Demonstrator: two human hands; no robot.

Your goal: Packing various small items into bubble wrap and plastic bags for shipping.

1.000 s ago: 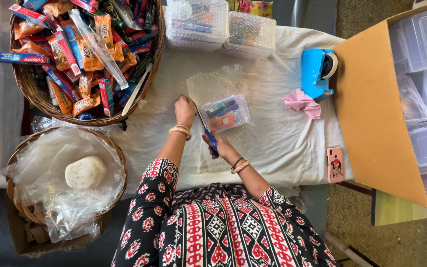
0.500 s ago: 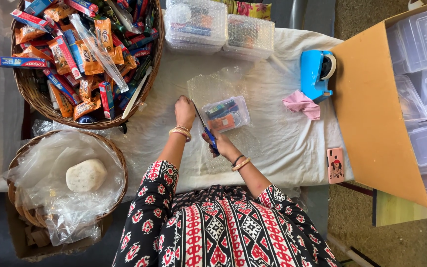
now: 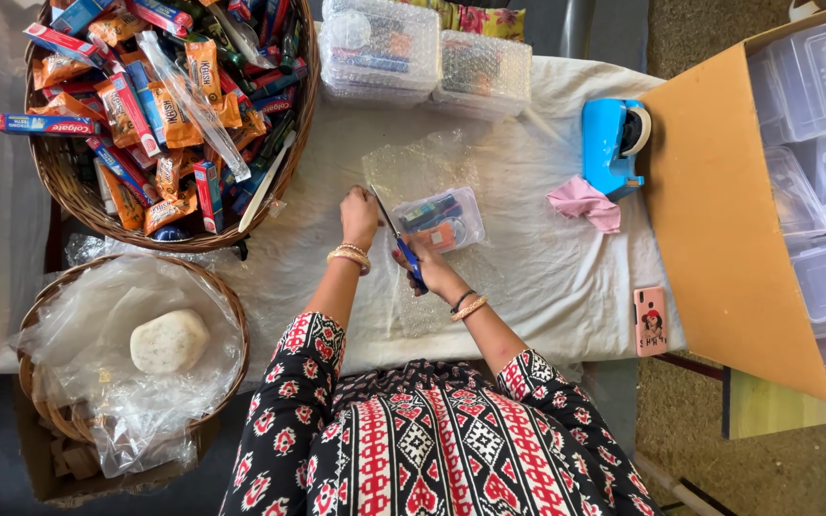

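Observation:
My right hand (image 3: 434, 271) grips blue-handled scissors (image 3: 403, 244) whose blades point away from me along the edge of a bubble wrap sheet (image 3: 413, 170). My left hand (image 3: 359, 216) presses down on that sheet just left of the blades. A small clear plastic box (image 3: 439, 219) filled with colourful items lies on the wrap, right of the scissors. Both wrists carry bangles, and the sleeves are black, red and white patterned.
A wicker basket (image 3: 83, 196) of snack packets and toothpaste boxes stands far left. Nearer left, another basket (image 3: 222, 296) holds plastic film and a pale round lump (image 3: 169, 340). Bubble-wrapped boxes (image 3: 427, 59), a blue tape dispenser (image 3: 610, 145), pink cloth (image 3: 583, 202), phone (image 3: 650, 320), carton of clear boxes (image 3: 819, 172).
The scissors and my right hand have shifted slightly along the bubble wrap. My left hand stays pressed on the sheet.

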